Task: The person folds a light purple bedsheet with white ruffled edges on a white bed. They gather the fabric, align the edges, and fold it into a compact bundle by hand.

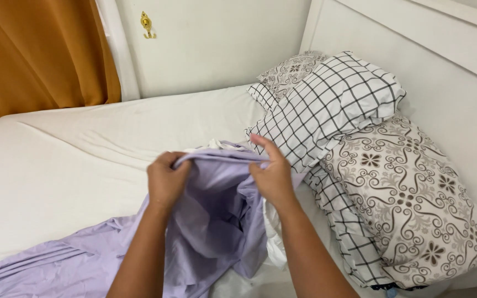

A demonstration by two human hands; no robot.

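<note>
Both hands [222, 176] gripping lilac sheet [216, 221]

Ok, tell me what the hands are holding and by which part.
Both the left hand and the right hand grip the lilac sheet along its bunched upper edge, lifted above the mattress.

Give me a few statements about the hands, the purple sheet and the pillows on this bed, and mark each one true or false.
1. Both hands grip the lilac sheet. True: the left hand and the right hand pinch its upper edge.
2. The sheet is folded into a neat square. False: it hangs bunched and trails across the mattress.
3. The checked pillow lies at the right of the bed. True.
4. The curtain is blue. False: it is orange-brown.
5. The swirl-patterned pillow sits on top of the checked pillow. False: it lies lower, beside it.
</note>
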